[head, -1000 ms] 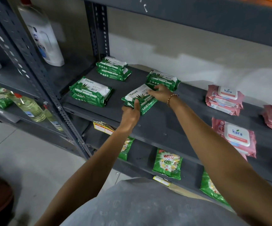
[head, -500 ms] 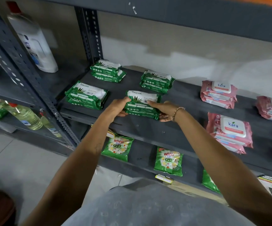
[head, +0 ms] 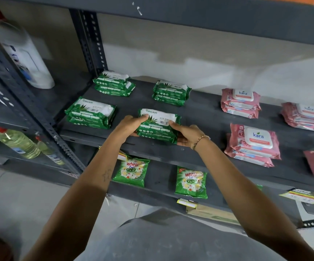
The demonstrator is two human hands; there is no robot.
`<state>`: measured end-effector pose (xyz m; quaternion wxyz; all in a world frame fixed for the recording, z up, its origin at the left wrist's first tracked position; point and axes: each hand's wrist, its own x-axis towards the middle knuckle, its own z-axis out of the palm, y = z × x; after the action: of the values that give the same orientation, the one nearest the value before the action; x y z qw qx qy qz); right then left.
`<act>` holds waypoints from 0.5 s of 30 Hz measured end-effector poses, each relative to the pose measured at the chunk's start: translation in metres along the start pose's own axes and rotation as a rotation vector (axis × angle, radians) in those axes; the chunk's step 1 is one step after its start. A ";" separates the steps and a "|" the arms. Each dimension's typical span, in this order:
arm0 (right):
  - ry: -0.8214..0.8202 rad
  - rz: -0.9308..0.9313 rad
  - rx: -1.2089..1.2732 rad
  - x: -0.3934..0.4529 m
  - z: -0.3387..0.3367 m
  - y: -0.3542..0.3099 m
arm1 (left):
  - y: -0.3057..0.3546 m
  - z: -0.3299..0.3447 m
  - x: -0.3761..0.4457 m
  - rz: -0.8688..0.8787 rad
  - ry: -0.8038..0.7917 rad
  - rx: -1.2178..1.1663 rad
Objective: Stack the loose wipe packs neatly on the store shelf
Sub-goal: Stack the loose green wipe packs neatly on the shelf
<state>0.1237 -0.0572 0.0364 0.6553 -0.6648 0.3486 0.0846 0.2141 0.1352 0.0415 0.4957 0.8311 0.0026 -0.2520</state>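
Note:
A stack of two green Origami wipe packs (head: 159, 125) rests near the front edge of the dark grey shelf (head: 205, 117). My left hand (head: 128, 125) grips its left end and my right hand (head: 187, 135) grips its right end. Three more green two-pack stacks sit on the shelf: one front left (head: 91, 113), one back left (head: 113, 85), one back middle (head: 171, 93). Pink Kara wipe packs lie to the right in stacks: one at the back (head: 240, 103), one in front (head: 253, 145), another far right (head: 306, 116).
A white bottle (head: 23, 53) stands on the neighbouring shelf at left, oil bottles (head: 17, 143) below it. Green Wheel detergent sachets (head: 191, 182) lie on the lower shelf. A perforated upright post (head: 90, 40) rises at the back left. The upper shelf overhangs.
The green stack has been turned square to the shelf edge and pulled nearer the front. My right hand has moved from behind it to its right end; the view has shifted.

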 end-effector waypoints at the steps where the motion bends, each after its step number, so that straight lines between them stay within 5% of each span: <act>1: -0.002 0.005 0.014 -0.002 0.000 0.004 | -0.002 0.000 -0.002 0.009 -0.010 -0.003; 15: 0.052 -0.019 0.067 -0.020 0.002 0.013 | -0.004 0.002 -0.010 0.088 -0.081 -0.079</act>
<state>0.1017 -0.0472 0.0367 0.6685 -0.6479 0.3618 0.0493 0.2036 0.1383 0.0413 0.5386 0.7992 -0.0441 -0.2632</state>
